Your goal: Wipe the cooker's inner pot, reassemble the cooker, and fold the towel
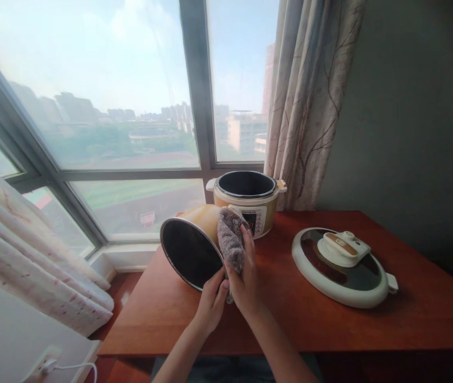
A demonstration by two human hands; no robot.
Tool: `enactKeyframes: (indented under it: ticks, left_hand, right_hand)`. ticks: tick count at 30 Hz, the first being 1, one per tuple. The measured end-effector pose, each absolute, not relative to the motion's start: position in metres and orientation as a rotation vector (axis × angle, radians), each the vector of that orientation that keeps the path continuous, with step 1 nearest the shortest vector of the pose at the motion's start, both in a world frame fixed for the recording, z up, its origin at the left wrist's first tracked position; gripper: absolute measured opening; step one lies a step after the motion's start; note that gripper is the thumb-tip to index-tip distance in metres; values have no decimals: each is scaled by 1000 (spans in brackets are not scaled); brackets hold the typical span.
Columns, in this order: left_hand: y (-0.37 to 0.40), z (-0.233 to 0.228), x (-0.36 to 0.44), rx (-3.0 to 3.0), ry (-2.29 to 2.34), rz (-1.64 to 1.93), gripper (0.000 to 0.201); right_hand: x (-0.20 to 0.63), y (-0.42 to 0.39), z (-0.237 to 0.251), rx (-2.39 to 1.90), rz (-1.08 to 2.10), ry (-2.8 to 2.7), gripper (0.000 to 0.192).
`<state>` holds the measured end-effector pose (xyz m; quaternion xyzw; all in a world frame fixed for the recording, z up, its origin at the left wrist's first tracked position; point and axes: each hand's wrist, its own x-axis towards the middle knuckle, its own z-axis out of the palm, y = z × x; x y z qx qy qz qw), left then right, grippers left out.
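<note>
You are sitting at a red-brown wooden table (410,324) beside a large window (131,106); your left hand (211,300) is gripping the near rim of an inner pot (192,242), which is tipped on its side over the table's left part, its dark opening facing you and to the left; your right hand (246,276) is closed around a grey cloth (230,239) and pressing it against the pot's golden outer wall, just right of the rim; behind the pot, at the far edge near the window, the cooker base (250,205) is standing upright and open; to the right, well apart from your hands, the cooker lid (344,268) is lying flat on the table, handle upward; a patterned curtain (310,101) is hanging behind the base.
</note>
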<state>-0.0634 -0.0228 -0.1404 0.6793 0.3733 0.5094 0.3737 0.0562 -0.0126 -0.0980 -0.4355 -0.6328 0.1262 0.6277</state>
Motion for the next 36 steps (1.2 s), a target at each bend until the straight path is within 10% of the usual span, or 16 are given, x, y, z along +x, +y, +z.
enactKeyframes:
  ticks: [10,21,32,36]
  left_hand:
    - [-21,-126,-63,963,1080,1595,45]
    - [-55,-109,-52,971,916,1510,54]
    - [-77,-119,-68,1129,995,1345,56]
    - [-70,-111,-65,1101,940,1373,57]
  right_hand:
    - [43,-49,-130,-1010,177,-1680,65]
    - [74,-27,-60,-960,-200,-1902,62]
    - [119,53,-16,-978,721,-1620,38]
    - [115,46,-19,-908,562,-1683,43]
